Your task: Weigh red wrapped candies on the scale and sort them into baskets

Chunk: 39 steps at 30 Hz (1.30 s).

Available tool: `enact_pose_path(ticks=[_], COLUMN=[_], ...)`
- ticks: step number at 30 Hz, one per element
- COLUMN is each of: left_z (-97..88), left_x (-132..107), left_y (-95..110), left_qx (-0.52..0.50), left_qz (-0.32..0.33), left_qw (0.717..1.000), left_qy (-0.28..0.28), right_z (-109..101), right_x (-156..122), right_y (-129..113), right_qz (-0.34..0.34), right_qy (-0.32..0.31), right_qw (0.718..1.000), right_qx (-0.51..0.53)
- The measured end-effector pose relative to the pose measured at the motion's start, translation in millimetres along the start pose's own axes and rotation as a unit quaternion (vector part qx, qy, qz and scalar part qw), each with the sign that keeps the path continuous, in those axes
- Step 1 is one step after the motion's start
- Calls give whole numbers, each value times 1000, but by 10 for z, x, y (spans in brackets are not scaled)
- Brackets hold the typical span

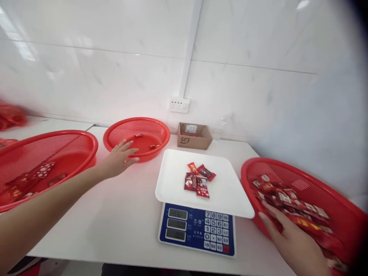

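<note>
My left hand (117, 159) reaches forward with fingers spread and nothing held. It is at the near rim of the middle red plastic basket (165, 132), which has a few wrapped sweets (153, 146) in it. My right hand (296, 239) is at the near edge of the right red basket (250, 165), thumb and forefinger stretched out and apart; the other fingers are hidden. That basket contains many wrapped sweets (290, 199). Between my hands stands a digital scale (197, 230) with a white tray (172, 172). Several red-wrapped sweets (202, 188) lie together on the tray.
Another red basket (93, 145) with some packets (44, 169) stands at the left. Behind the scale is an open cardboard box (191, 142), with a clear plastic item (221, 128) beside it. The white wall has a socket (179, 104). Red material (11, 115) lies far left.
</note>
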<state>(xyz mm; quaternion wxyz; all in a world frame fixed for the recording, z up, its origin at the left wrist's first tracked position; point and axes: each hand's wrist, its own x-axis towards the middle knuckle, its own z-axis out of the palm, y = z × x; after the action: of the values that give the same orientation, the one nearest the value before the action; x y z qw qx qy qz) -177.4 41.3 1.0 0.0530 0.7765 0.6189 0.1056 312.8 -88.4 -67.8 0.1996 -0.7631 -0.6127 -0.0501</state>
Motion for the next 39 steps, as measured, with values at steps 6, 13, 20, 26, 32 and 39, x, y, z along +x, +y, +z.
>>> enact_pose_path(ticks=[6, 13, 20, 26, 32, 39], left_z=[244, 433, 520, 544, 600, 516], left_x=[-74, 133, 182, 293, 464, 555], left_y=[1092, 1699, 1769, 1708, 1644, 1663], left_qx=[-78, -94, -112, -119, -86, -102], left_qz=[243, 279, 266, 283, 280, 311], left_qw=[967, 952, 953, 950, 951, 938], left_qy=[-27, -81, -96, -51, -101, -114], right_z=[-179, -207, -185, -64, 0, 12], right_x=[8, -8, 307, 521, 601, 695], right_y=[-313, -264, -894, -1519, -1587, -1531], right_qz=[80, 75, -101, -186, -194, -239], right_qy=[-72, -63, -75, -249, -256, -196], right_qw=[994, 994, 971, 942, 943, 943], right_qx=[3, 54, 205, 122, 86, 124])
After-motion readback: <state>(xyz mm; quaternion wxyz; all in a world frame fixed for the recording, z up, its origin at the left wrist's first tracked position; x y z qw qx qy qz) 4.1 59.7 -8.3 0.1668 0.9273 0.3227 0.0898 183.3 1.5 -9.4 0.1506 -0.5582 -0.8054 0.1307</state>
